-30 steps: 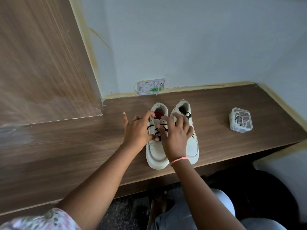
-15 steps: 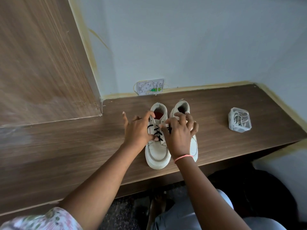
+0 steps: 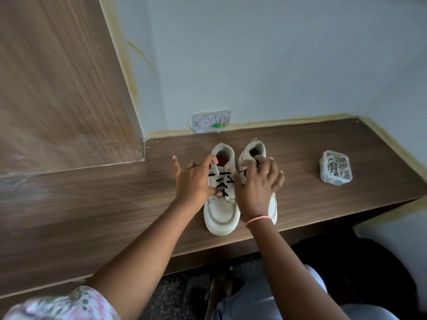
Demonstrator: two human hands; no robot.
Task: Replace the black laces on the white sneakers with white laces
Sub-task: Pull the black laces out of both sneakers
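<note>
Head view: two white sneakers sit side by side on a brown wood desk (image 3: 92, 204), toes toward the person, heels toward the wall. Left sneaker (image 3: 221, 211) has a black lace (image 3: 223, 183) criss-crossed thru its eyelets. Left hand (image 3: 196, 183) grips the left side of that shoe, thumb on the tongue near the lace crossings, index finger over the collar, little finger sticking out w/ nothing under it. Right hand (image 3: 256, 188) lies over the right sneaker (image 3: 254, 151), covering most of it; fingers curled at the lacing near the shoe's opening, looks like a pinch on a bit of black lace, but the exact hold is hidden. Pink band (image 3: 258, 219) on the right wrist. White laces (image 3: 336, 168) are coiled in a clear plastic box (image 3: 335, 180), well apart to the right on the desk. Small white wall plate (image 3: 211, 122) at the back edge, behind the shoes. Floral sleeve (image 3: 60, 306) bottom left.
</note>
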